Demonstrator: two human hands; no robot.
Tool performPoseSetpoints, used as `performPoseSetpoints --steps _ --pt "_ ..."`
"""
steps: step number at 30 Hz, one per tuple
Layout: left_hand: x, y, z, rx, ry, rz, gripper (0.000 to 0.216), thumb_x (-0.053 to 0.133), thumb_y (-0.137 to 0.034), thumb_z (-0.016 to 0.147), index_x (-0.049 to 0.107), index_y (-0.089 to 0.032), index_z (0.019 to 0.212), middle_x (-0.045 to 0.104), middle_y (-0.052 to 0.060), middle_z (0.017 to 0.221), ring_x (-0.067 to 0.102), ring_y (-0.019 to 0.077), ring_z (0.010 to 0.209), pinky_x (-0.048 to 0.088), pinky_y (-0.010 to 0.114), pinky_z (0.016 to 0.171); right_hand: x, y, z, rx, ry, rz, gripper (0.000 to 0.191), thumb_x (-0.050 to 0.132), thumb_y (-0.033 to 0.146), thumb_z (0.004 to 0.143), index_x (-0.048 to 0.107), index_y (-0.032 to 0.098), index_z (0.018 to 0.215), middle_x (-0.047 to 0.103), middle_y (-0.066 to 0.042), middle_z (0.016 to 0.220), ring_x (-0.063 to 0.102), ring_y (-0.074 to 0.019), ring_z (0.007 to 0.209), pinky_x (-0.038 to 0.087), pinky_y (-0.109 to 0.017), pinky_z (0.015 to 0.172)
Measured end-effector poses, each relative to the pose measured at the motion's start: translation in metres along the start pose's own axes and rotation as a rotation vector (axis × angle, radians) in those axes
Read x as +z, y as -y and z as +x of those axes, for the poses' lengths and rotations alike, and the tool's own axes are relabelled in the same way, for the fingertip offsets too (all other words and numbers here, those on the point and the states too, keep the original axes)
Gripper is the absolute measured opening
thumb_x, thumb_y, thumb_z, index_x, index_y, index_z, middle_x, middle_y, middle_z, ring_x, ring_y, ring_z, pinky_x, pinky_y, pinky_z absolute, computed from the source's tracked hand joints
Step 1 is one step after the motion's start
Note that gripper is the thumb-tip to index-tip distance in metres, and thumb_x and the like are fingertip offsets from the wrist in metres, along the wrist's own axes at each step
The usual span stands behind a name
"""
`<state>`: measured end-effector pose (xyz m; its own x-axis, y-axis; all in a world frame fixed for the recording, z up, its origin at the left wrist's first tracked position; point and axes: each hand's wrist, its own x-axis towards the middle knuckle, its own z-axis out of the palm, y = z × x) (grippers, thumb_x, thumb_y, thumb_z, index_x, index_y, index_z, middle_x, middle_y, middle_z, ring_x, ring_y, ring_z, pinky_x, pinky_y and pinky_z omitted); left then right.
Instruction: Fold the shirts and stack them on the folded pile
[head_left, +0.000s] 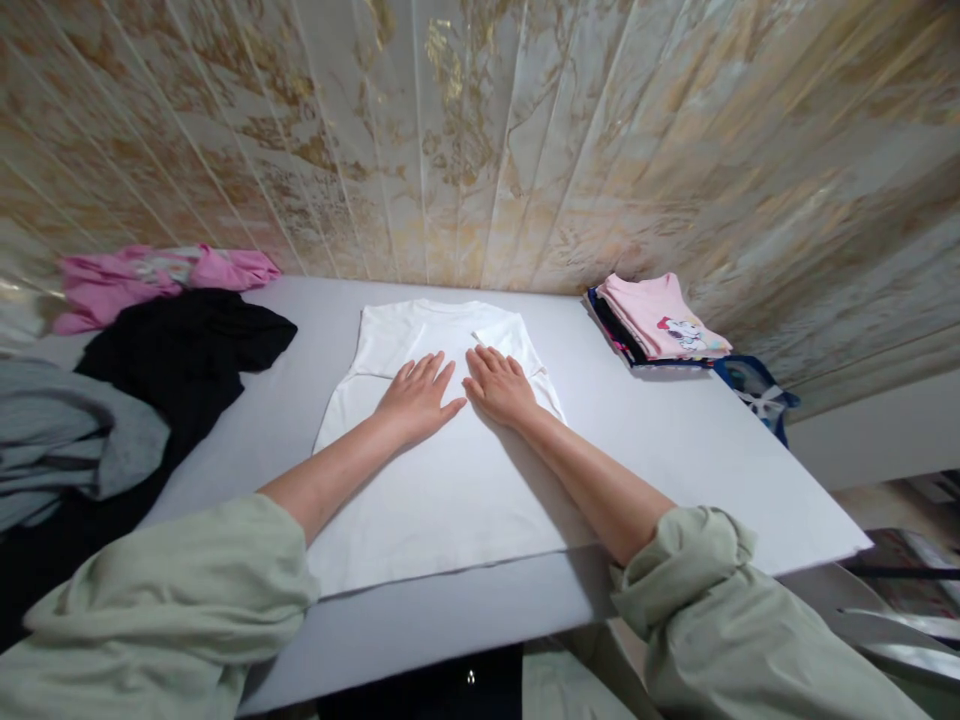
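Observation:
A white T-shirt (pixel 450 500) lies spread on the pale table (pixel 660 450), its neckline toward the wall and its hem toward me. Both sleeves are folded inward over the body. My left hand (pixel 420 398) rests on the shirt left of its middle, palm down with the fingers stretched out. Close beside it on the right, my right hand (pixel 501 385) lies flat on the shirt too, fingers extended. Neither hand grips the cloth. My forearms cover part of the shirt's sides.
At the back right sits a stack of folded clothes (pixel 660 318), a pink one on top. A blue-edged bag (pixel 757 390) is beyond it. Loose pink (pixel 112 285), black (pixel 187 345) and grey clothes (pixel 67 430) lie at the left. A patterned wall (pixel 465 150) rises behind the table.

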<state>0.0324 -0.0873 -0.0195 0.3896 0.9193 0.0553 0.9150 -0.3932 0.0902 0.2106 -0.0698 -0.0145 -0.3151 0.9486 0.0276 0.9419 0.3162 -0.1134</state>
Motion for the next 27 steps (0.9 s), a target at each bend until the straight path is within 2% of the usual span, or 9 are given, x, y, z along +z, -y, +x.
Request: performPoseSetpoints --steps 7,10,14,17,21,27 --pt "-0.002 -0.002 -0.055 0.106 -0.017 -0.008 0.061 0.034 -0.052 0.095 0.032 -0.023 0.148 0.022 0.008 0.16 0.018 0.0239 0.147 0.012 0.044 0.118 -0.004 0.0 0.001 -0.014 -0.02 0.016 0.058 0.03 0.045 0.1 0.026 0.02 0.152 0.021 -0.003 0.159 0.015 -0.0203 0.146 0.011 -0.042 0.118" --pt "-0.003 -0.002 -0.069 0.116 -0.02 -0.01 0.058 0.035 -0.053 0.095 0.034 -0.028 0.147 0.024 0.005 0.159 0.021 0.0243 0.146 0.014 0.045 0.118 -0.008 0.008 -0.013 -0.046 0.003 0.03 0.059 0.034 0.044 0.099 0.029 0.018 0.151 0.022 -0.006 0.159 0.017 -0.0223 0.146 0.012 -0.043 0.117" --pt "-0.002 0.0 -0.073 0.117 -0.045 -0.002 0.059 0.034 -0.053 0.095 0.033 -0.026 0.148 0.026 0.006 0.158 0.022 0.0228 0.146 0.017 0.044 0.118 -0.007 0.024 -0.063 -0.24 0.056 0.066 0.063 0.038 0.044 0.097 0.027 0.015 0.151 0.023 -0.009 0.158 0.019 -0.0219 0.145 0.015 -0.041 0.118" --pt "-0.001 0.001 -0.076 0.115 -0.062 0.001 0.06 0.034 -0.053 0.095 0.034 -0.025 0.148 0.026 0.007 0.158 0.022 0.0228 0.146 0.017 0.045 0.118 -0.007 0.024 -0.109 -0.342 0.059 0.08 0.066 0.038 0.047 0.097 0.022 0.016 0.153 0.022 -0.007 0.158 0.018 -0.0214 0.146 0.015 -0.042 0.119" --pt "-0.001 0.002 -0.097 0.109 -0.082 -0.004 0.06 0.033 -0.054 0.095 0.033 -0.026 0.148 0.026 0.006 0.158 0.024 0.023 0.145 0.018 0.045 0.117 -0.011 0.004 -0.154 -0.263 0.065 0.047 0.066 0.038 0.046 0.097 0.018 0.018 0.154 0.02 -0.007 0.158 0.019 -0.0224 0.146 0.018 -0.044 0.119" --pt "-0.002 0.01 -0.151 0.127 -0.122 0.03 0.06 0.036 -0.053 0.094 0.03 -0.031 0.149 0.028 0.002 0.158 0.027 0.0234 0.144 0.022 0.045 0.117 -0.008 -0.02 -0.192 -0.172 0.047 0.021 0.069 0.04 0.045 0.096 0.01 0.025 0.155 0.018 -0.003 0.159 0.019 -0.0228 0.146 0.022 -0.046 0.118"
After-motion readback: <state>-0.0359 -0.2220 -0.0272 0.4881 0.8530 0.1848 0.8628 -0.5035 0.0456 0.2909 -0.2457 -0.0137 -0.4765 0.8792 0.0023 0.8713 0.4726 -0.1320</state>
